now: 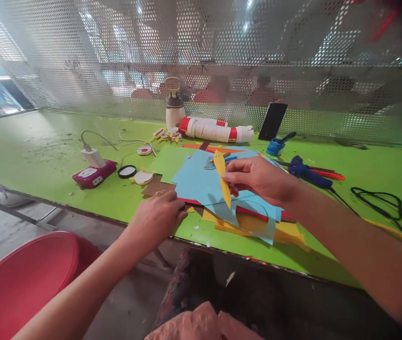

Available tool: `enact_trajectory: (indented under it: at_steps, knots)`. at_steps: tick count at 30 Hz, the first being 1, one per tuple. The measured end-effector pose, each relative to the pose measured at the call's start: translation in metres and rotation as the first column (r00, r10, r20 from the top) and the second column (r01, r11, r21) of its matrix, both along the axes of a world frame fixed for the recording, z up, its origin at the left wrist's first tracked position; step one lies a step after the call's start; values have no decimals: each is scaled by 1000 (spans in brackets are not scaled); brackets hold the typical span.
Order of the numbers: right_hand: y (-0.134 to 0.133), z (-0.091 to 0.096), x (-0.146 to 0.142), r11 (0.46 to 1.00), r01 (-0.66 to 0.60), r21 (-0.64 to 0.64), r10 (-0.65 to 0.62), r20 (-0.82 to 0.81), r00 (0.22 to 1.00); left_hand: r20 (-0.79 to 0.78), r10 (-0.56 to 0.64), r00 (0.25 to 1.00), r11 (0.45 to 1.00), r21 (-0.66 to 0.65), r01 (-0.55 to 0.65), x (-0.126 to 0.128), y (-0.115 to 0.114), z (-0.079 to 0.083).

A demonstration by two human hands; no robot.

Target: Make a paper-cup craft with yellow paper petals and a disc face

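A narrow strip of yellow paper point(221, 172) with a pointed lower end is pinched between the thumb and fingers of my right hand point(253, 175). Under it lie sheets of light blue paper point(195, 177), one with a large round cut-out near the front. My left hand point(160, 212) rests palm down at the table's front edge, on the corner of a brown sheet point(153, 186), its fingers loosely bent and holding nothing that shows. More yellow paper point(234, 228) pokes out beneath the blue sheets. A pencil-like blue stick point(232, 159) lies behind the strip.
On the green table point(52, 137) are a purple socket block point(94, 174) with a charger, round white discs point(144, 177), red-and-white cup stacks point(218, 131), a jug point(175, 106), a propped phone point(273, 121), a blue pot point(275, 147) and a glue gun point(309, 172). A red stool point(27, 278) stands left.
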State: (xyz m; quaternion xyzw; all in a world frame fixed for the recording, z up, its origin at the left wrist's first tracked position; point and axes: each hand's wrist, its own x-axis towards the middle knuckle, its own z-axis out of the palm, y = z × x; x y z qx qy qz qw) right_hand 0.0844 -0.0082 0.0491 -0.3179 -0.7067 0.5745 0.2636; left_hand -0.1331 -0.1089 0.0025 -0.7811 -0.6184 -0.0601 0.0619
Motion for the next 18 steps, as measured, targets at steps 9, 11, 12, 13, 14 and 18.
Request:
enact_trajectory:
  at_steps: [9,11,12,13,14,18]
  knots:
    - [-4,0,32,996,83,7,-83,-35,996,-207,-33,978,994,93,53,-5,2,1]
    - [-4,-2,34,996,92,-15,-93,-54,994,-149,-23,989,991,125,42,-10,2,2]
    - [-5,-4,34,995,97,-26,-99,-58,993,-105,-13,994,991,131,27,-13,2,2]
    - [-7,-5,33,994,100,-34,-102,-56,993,-47,3,999,991,135,4,-14,1,2]
    - [-8,-6,33,994,101,-37,-103,-51,993,31,24,999,990,139,-28,-15,0,2]
    - [-16,-11,28,997,50,-56,-52,-43,998,542,147,828,979,41,-201,-12,-12,-3]
